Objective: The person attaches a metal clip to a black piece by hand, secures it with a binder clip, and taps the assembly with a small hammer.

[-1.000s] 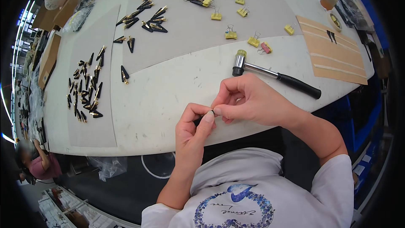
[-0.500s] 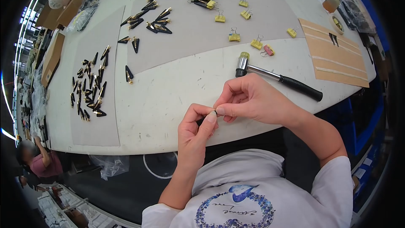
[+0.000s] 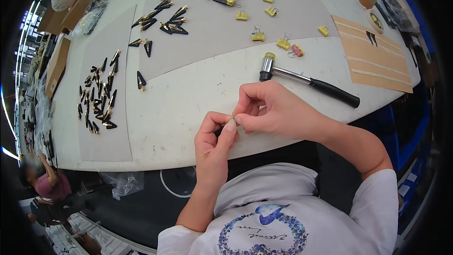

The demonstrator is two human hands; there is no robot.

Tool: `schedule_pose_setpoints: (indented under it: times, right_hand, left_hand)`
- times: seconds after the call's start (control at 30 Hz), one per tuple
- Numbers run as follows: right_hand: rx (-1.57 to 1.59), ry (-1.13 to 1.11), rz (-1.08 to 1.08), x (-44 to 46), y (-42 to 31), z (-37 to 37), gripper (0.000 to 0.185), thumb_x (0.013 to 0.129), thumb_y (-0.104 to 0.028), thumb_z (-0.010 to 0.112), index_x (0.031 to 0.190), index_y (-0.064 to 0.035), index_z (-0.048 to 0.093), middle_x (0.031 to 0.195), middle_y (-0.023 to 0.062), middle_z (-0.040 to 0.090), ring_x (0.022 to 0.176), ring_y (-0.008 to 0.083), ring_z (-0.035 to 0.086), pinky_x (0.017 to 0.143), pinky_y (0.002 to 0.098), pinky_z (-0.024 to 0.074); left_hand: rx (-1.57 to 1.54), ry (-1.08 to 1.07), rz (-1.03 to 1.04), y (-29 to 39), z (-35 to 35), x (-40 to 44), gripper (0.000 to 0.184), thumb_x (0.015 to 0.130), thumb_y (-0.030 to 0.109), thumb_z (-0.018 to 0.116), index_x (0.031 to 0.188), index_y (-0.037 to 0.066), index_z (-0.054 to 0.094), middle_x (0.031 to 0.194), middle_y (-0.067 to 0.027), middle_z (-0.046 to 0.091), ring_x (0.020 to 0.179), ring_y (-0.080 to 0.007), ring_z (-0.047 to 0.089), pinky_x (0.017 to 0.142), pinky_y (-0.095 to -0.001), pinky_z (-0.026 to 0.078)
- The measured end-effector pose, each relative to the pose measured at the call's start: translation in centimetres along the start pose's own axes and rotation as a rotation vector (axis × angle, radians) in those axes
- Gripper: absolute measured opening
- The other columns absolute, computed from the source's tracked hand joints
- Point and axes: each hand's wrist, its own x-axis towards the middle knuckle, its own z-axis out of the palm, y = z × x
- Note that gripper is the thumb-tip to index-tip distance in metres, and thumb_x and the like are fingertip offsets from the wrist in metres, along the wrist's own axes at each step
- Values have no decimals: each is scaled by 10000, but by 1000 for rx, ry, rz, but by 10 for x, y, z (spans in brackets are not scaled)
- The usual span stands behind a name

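Observation:
My left hand is closed around a small black piece, pinching it between thumb and forefinger. Most of this piece is hidden by the fingers, so its kind does not show. My right hand has thumb and forefinger pinched at the same piece's end, touching the left fingertips. Both hands are just above the front part of the white table. Beyond the right hand lies a hammer with a black grip, a metal shaft and a yellowish face.
Black hair clips with gold-coloured metal lie scattered on grey sheets at the left. Yellow binder clips and a pink binder clip are farther back. A brown board with pale strips lies right. Another person is at far left.
Both hands have shifted slightly left and up in the view, still pinched together on the black piece. The table's contents appear shifted a little too, as the camera moved.

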Motion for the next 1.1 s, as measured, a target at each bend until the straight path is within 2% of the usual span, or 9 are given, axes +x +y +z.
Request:
schedule_pose_setpoints:
  times: [0.1,0.17,0.27,0.7,1.0,1.07,1.1]
  right_hand:
    - [-108,55,-62,0,-4,3,126,847,-91,660,860,29,626,785,76,658,699,107,625,670,256,519]
    - [140,-2,45,-1,-6,0,132,872,-89,651,886,40,629,824,79,666,742,111,645,699,246,537]
    - [178,-8,47,-2,-3,0,136,887,-89,648,905,44,632,847,79,669,768,113,656,716,236,549]
    - [113,-30,31,3,-6,-6,141,870,-91,666,878,45,628,814,72,664,720,102,647,675,233,539]
    - [-151,-39,8,2,-11,-3,126,808,-82,661,818,37,621,772,87,659,712,131,645,661,273,512]
    - [-384,88,-111,-3,-14,5,128,789,-80,659,813,41,624,772,103,659,700,146,645,657,301,507]
    - [-388,90,-116,-4,-15,4,128,789,-80,659,813,41,624,772,103,659,700,146,645,657,301,507]
  left_hand:
    - [-25,20,27,2,1,2,78,957,127,579,954,50,564,805,22,547,717,-28,452,624,-186,334]
    - [-95,16,-30,3,-1,1,75,957,128,582,958,54,567,803,25,547,707,-24,451,624,-182,341]
    - [-109,-20,-45,3,-5,1,81,956,137,591,966,60,569,800,27,549,700,-22,450,621,-177,344]
    - [-102,-14,-37,2,-5,2,96,952,146,605,979,59,573,801,12,573,687,-23,450,611,-177,339]
    - [-36,27,-12,-1,1,0,85,947,124,601,974,45,582,800,11,570,695,-28,452,621,-191,343]
    - [22,90,20,-1,3,-1,77,949,118,591,973,45,580,808,12,570,700,-32,450,634,-192,345]
    - [22,87,26,-1,3,-1,77,949,118,591,973,45,580,808,12,570,700,-32,450,634,-192,345]
